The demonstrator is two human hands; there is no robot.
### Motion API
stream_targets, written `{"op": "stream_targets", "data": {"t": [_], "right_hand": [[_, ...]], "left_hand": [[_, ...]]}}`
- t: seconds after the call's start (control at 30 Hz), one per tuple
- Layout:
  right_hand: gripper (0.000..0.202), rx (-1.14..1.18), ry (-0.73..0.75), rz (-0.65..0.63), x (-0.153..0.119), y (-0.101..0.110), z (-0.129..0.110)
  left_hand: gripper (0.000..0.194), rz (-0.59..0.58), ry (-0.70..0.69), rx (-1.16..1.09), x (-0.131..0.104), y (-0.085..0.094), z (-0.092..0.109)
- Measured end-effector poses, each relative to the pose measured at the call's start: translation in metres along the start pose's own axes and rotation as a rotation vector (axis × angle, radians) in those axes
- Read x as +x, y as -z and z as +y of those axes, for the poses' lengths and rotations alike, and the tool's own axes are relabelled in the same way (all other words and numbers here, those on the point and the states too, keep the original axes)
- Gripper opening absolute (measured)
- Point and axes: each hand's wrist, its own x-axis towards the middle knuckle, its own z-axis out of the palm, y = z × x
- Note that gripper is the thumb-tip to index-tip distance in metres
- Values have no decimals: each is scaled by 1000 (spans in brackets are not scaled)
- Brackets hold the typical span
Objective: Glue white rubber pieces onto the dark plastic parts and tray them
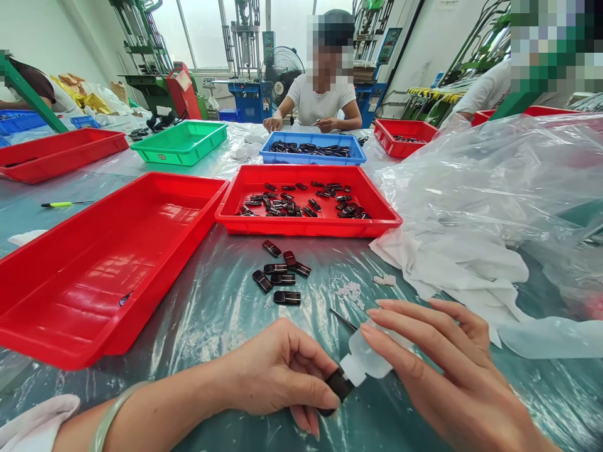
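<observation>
Pinched between the thumb and fingers of my left hand (287, 376) is a small glossy dark plastic part (340, 384). A translucent white, bottle-like piece (370, 353) meets its end with a narrow, square neck. My right hand (447, 370) grips this white piece, fingers long and close together over its top; the thumb is hidden. Beyond the white piece sticks out a thin dark pointed tool (343, 319), its other end out of sight. Several similar dark parts (287, 297) lie loose on the plastic-covered table, beside small whitish scraps (349, 291).
A red tray (308, 228) ahead holds many dark parts. At left stands a larger red tray (94, 251) with one small item. Behind are a green tray (181, 150) and a blue tray (313, 158). Clear plastic sheeting (494, 169) and white cloths (452, 263) fill the right. A co-worker (325, 100) sits opposite.
</observation>
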Motion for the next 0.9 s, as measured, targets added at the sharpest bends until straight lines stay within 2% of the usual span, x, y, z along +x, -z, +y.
{"op": "stream_targets", "data": {"t": [0.57,0.9], "right_hand": [[34,-71,98,-96,-6,5,8],[33,36,-32,-13,-8,-1,3]], "left_hand": [[18,4,-11,-3,-1,0,0],[19,3,-4,18,-1,0,-1]]}}
